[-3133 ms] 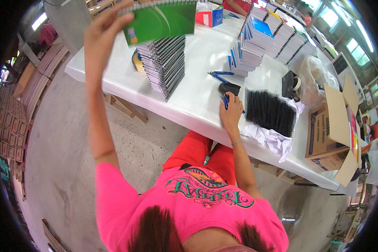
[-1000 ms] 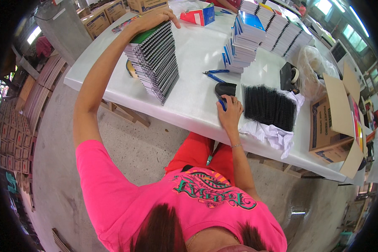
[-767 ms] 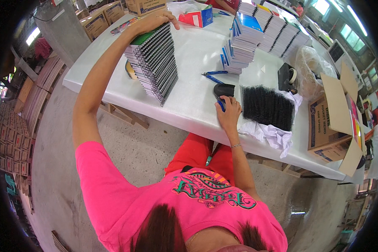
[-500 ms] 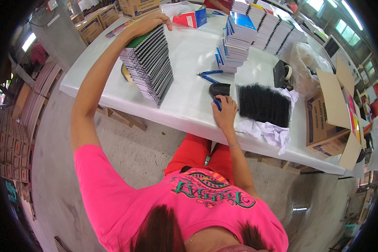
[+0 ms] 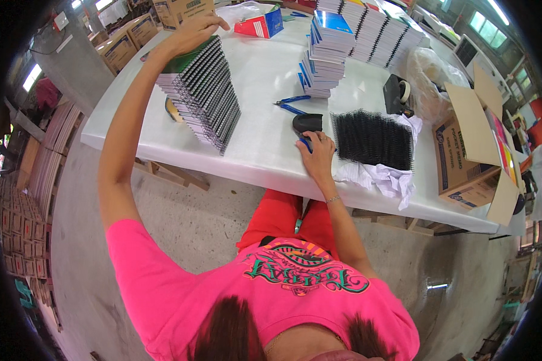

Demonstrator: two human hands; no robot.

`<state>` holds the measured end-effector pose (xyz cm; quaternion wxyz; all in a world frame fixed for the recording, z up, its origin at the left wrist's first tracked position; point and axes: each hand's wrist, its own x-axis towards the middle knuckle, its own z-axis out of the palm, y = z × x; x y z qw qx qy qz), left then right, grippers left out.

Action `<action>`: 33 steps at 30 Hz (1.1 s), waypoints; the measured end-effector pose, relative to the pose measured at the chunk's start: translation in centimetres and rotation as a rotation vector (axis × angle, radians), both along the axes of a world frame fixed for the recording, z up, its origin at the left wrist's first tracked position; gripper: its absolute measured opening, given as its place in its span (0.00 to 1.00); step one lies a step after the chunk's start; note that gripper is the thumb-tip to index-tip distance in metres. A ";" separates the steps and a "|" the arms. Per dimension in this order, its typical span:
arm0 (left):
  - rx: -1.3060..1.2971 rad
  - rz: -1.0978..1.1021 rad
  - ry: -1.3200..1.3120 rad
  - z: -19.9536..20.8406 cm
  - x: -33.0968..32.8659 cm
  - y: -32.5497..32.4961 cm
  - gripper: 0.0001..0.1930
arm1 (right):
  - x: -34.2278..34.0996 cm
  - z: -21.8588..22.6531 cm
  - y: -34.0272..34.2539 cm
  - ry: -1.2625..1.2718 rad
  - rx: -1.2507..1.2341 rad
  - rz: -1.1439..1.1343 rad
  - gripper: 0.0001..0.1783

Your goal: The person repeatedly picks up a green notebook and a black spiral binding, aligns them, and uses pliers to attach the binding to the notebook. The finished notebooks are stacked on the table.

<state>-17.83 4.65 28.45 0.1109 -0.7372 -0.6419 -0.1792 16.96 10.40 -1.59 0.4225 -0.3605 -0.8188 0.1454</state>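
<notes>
A tall stack of spiral notebooks (image 5: 202, 90) stands near the table's left front, with black coils facing right and a green cover on top. My left hand (image 5: 193, 33) is over the top of this stack, fingers stretched out to the right; whether it touches the cover I cannot tell. My right hand (image 5: 317, 153) rests on the table near its front edge, fingers closed around a blue-handled tool (image 5: 305, 144) that they mostly hide. Just beyond it lies a black rounded object (image 5: 307, 123). Blue-handled pliers (image 5: 292, 104) lie slightly farther off.
Black spiral coils (image 5: 373, 139) lie on crumpled white paper (image 5: 379, 183) right of my right hand. Behind stand a stack of blue-covered notebooks (image 5: 325, 57), a tape dispenser (image 5: 396, 95) and a plastic bag (image 5: 433, 78). An open cardboard box (image 5: 464, 159) is at the right.
My left hand's fingers have straightened and lifted from bending down over the stack's far edge. My right hand keeps its hold on the blue-handled tool. The whole view has shifted slightly.
</notes>
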 end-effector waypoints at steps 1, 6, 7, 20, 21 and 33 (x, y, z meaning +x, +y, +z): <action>0.025 0.036 0.016 0.7 0.6 -0.5 0.16 | 0.0 -0.1 0.2 0.000 -0.006 -0.002 0.16; 0.266 -0.013 -0.055 3.3 4.1 -5.0 0.14 | 0.0 -0.4 0.7 0.057 -0.056 -0.005 0.11; 0.320 -0.032 -0.030 3.9 5.7 -6.4 0.14 | -0.1 -0.3 0.7 0.058 -0.072 -0.002 0.10; 0.190 -0.186 -0.491 -9.4 17.4 -12.9 0.09 | -0.1 0.4 0.4 0.125 -0.020 -0.019 0.05; 0.227 -0.164 -0.586 -11.4 18.0 -12.6 0.10 | 0.1 0.6 0.4 0.131 -0.039 -0.017 0.05; 0.652 0.409 -0.905 -28.1 17.3 -15.4 0.05 | 0.0 1.2 0.2 0.229 -0.002 -0.037 0.05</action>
